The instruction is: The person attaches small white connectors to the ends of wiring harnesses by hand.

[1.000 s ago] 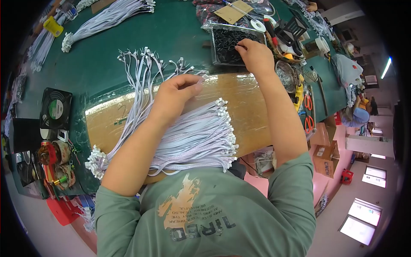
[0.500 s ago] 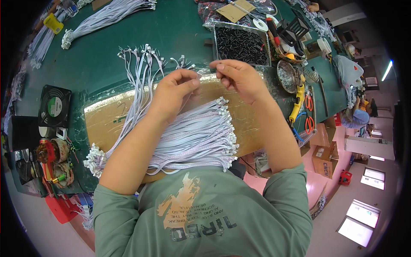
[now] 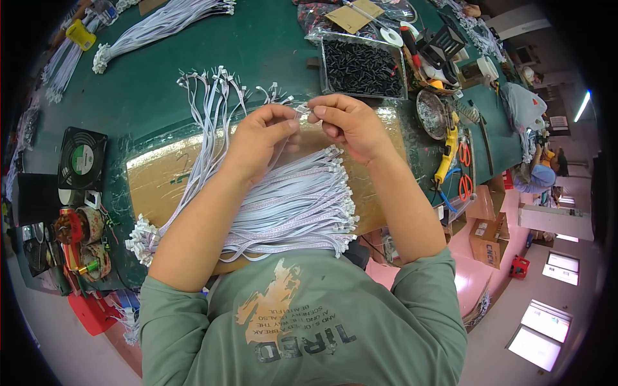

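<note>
My left hand [image 3: 262, 134] pinches a thin white ribbon cable close to its small white connector [image 3: 302, 110]. The fingertips of my right hand [image 3: 351, 125] are pressed together right at that connector; whatever they grip is too small to make out. Below both hands lies a thick bundle of white ribbon cables [image 3: 290, 206], its white connectors fanned out on the right. Beyond my left forearm, loose cables [image 3: 209, 116] stretch up the table with their dark-tipped ends spread. A clear tray of small black tubular pieces [image 3: 360, 67] stands beyond my right hand.
A brown cardboard sheet [image 3: 154, 170] under clear film covers the near table. On the right are a metal bowl [image 3: 430, 114], a yellow tool [image 3: 447, 154] and orange-handled scissors [image 3: 465, 186]. A black fan [image 3: 82, 159] stands left, with another cable bundle [image 3: 161, 32] at the back.
My right hand has moved left and slightly down, so its fingertips now meet the connector at my left fingers. My left hand has stayed nearly still.
</note>
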A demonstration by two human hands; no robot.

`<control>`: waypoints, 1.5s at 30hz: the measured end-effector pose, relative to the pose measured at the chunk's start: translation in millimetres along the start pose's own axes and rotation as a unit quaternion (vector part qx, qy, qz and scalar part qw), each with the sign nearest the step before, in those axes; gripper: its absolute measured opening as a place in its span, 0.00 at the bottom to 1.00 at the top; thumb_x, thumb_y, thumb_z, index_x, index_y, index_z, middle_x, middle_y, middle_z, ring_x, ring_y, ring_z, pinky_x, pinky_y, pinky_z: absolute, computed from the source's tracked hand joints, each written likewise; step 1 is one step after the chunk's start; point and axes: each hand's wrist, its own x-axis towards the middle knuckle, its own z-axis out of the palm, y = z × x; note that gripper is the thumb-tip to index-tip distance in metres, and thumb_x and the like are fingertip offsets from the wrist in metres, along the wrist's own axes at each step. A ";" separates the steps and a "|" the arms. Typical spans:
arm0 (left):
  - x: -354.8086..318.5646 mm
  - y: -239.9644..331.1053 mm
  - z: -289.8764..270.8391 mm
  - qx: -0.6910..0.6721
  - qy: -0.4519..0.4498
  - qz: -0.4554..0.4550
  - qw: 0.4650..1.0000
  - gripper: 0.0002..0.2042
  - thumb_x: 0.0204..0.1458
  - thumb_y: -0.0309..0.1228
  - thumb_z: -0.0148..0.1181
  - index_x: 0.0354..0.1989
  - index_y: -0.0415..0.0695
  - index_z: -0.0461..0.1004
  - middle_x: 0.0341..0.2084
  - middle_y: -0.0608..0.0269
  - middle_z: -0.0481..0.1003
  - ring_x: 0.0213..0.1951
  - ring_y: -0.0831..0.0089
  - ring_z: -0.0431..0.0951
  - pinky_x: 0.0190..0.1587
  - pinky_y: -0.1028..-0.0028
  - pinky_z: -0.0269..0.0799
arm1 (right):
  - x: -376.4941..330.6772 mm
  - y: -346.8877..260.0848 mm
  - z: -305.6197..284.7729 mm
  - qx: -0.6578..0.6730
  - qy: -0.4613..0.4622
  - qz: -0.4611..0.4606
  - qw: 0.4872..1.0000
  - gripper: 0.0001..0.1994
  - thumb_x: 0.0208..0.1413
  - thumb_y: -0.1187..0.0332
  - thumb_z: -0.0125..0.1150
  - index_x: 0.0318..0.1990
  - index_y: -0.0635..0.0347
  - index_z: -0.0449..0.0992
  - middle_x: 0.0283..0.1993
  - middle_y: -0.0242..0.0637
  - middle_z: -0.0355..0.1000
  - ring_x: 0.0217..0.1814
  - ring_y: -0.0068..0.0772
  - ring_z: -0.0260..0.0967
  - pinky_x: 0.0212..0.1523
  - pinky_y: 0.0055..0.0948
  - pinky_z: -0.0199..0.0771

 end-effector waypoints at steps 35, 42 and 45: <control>1.1 -2.4 1.1 0.009 -0.024 0.019 0.999 0.09 0.53 0.21 0.60 0.43 0.36 0.74 0.33 0.61 0.76 0.34 0.74 0.76 0.39 0.75 0.74 | 4.6 7.1 4.0 -0.232 -0.014 -0.164 0.959 0.19 0.51 0.72 0.62 0.52 0.66 0.73 0.29 0.24 0.70 0.29 0.13 0.63 0.31 0.17 0.65; 1.0 -0.6 1.7 0.022 -0.016 0.005 1.000 0.08 0.54 0.23 0.60 0.42 0.36 0.73 0.31 0.62 0.75 0.33 0.73 0.77 0.40 0.73 0.76 | 16.4 -1.5 -33.3 -0.029 0.001 -0.009 1.000 0.19 0.57 0.70 0.58 0.55 0.67 0.70 0.32 0.28 0.70 0.32 0.18 0.67 0.33 0.16 0.68; 1.1 1.2 1.4 0.003 -0.010 -0.006 1.000 0.08 0.54 0.23 0.60 0.42 0.37 0.73 0.31 0.62 0.75 0.33 0.73 0.77 0.39 0.73 0.76 | 17.6 7.0 -37.7 0.281 0.027 -0.005 0.959 0.17 0.59 0.75 0.49 0.55 0.72 0.66 0.41 0.40 0.72 0.44 0.35 0.73 0.45 0.30 0.77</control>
